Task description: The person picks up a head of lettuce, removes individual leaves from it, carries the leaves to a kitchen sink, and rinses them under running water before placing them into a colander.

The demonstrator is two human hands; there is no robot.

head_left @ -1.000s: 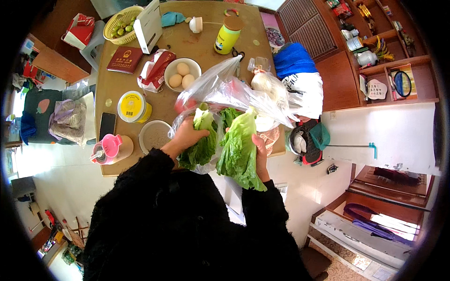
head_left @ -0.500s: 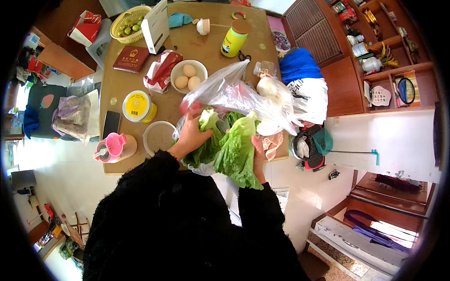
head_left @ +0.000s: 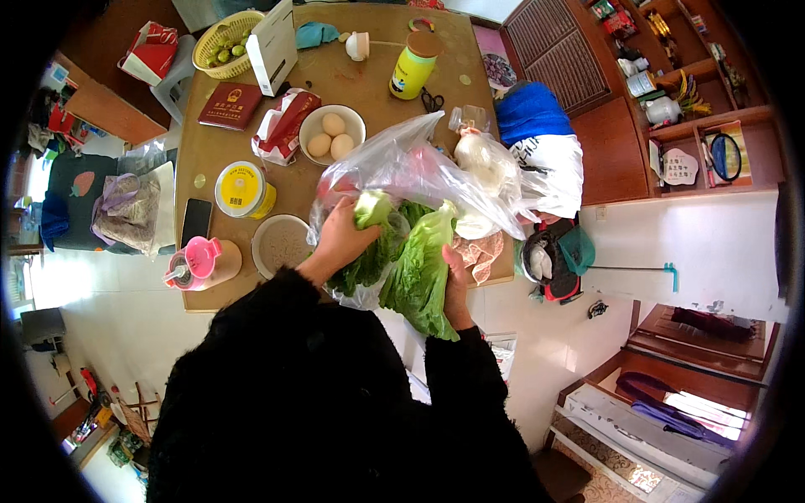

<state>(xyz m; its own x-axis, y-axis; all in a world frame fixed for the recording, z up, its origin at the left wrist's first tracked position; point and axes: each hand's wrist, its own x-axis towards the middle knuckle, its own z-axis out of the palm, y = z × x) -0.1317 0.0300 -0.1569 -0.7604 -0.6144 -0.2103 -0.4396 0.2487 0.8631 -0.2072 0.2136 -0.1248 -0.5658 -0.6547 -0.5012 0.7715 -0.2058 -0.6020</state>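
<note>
My left hand (head_left: 342, 241) grips a head of lettuce (head_left: 371, 210) by its pale base, its green leaves hanging toward me over the table's near edge. My right hand (head_left: 455, 289) is closed on a separate bunch of lettuce leaves (head_left: 419, 272), held just right of the first. Behind and around the lettuce lies a crumpled clear plastic bag (head_left: 390, 163) with something red showing through it. Part of the bag hangs below the leaves. The fingertips of both hands are partly hidden by the leaves.
A bowl of eggs (head_left: 360, 134), a bowl of whitish contents (head_left: 285, 245), a yellow-lidded tub (head_left: 243, 191) and a pink-topped jug (head_left: 205, 261) stand on the brown table (head_left: 344, 80). A yellow-green jar (head_left: 412, 69) stands farther back. Bagged items (head_left: 488, 163) lie at right.
The lettuce bunch in my right hand has shifted slightly left. My left hand keeps its hold on the lettuce head. The whole view has shifted a little.
</note>
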